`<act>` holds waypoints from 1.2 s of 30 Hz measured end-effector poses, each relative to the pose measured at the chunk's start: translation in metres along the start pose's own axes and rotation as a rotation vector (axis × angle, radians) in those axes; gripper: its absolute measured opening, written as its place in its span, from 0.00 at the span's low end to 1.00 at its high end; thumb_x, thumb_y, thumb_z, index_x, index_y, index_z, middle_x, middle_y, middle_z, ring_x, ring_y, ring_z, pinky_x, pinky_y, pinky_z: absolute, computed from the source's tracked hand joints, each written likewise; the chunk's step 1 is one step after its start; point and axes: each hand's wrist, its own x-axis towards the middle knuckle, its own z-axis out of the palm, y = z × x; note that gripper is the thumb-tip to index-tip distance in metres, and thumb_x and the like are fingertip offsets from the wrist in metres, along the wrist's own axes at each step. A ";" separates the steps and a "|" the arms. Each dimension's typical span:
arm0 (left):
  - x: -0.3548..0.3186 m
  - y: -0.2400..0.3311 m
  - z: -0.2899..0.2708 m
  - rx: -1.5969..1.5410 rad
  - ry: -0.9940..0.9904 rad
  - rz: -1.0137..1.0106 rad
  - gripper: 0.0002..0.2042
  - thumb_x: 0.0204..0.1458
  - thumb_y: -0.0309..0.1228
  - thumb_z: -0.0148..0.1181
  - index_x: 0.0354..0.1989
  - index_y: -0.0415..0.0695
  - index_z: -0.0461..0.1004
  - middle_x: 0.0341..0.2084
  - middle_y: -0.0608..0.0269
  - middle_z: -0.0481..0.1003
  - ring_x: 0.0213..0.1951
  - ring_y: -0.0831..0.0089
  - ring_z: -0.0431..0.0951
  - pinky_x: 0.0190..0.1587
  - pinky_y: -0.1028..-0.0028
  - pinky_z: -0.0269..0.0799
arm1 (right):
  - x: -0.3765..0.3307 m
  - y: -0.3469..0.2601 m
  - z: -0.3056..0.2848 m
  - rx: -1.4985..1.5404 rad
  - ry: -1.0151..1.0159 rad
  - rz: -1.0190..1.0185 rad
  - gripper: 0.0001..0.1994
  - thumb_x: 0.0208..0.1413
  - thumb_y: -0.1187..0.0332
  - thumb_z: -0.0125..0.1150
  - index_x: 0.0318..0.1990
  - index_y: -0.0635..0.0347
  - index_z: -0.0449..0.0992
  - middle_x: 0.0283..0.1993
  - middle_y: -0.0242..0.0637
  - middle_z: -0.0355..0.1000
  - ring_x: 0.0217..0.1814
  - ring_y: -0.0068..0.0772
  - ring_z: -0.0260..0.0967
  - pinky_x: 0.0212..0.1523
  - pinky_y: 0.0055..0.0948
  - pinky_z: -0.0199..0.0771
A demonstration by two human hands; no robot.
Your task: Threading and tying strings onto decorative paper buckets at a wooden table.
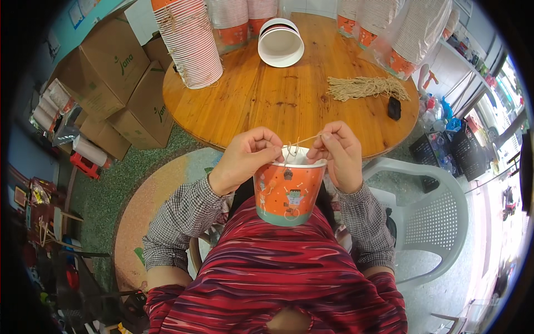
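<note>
An orange paper cup (289,193) with small cartoon figures and a green base stands upright against my chest. My left hand (247,157) pinches the cup's rim on its left side. My right hand (340,155) grips the right side of the rim. A thin tan string (303,140) stretches between the fingertips of both hands, just above the cup's white opening. The cup's inside is mostly hidden by my fingers.
A round wooden table (278,100) lies ahead with a bundle of tan strings (367,87), a small black object (394,108), a short stack of cups lying mouth-up (281,43) and tall cup stacks (189,42). Cardboard boxes (117,72) stand left, a white plastic chair (428,217) right.
</note>
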 end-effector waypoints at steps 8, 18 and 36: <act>0.003 -0.007 -0.001 -0.239 0.068 0.083 0.06 0.56 0.24 0.55 0.40 0.38 0.70 0.33 0.61 0.77 0.36 0.78 0.76 0.42 0.80 0.69 | -0.003 -0.029 0.020 -0.922 -0.334 -0.416 0.04 0.51 0.78 0.57 0.35 0.64 0.73 0.29 0.40 0.68 0.28 0.31 0.69 0.28 0.27 0.69; 0.002 -0.006 0.009 -0.192 -0.002 0.078 0.07 0.54 0.23 0.58 0.40 0.36 0.72 0.34 0.63 0.77 0.36 0.80 0.76 0.41 0.82 0.71 | 0.007 -0.019 0.029 -0.660 -0.218 -0.260 0.03 0.56 0.76 0.56 0.36 0.67 0.74 0.29 0.30 0.70 0.25 0.15 0.67 0.25 0.15 0.67; -0.002 -0.011 0.008 -0.110 0.099 0.187 0.07 0.54 0.24 0.59 0.39 0.36 0.74 0.32 0.65 0.76 0.33 0.82 0.74 0.37 0.83 0.70 | 0.006 -0.014 0.017 -0.647 -0.314 -0.041 0.04 0.53 0.75 0.59 0.35 0.66 0.74 0.25 0.25 0.68 0.26 0.11 0.61 0.27 0.14 0.63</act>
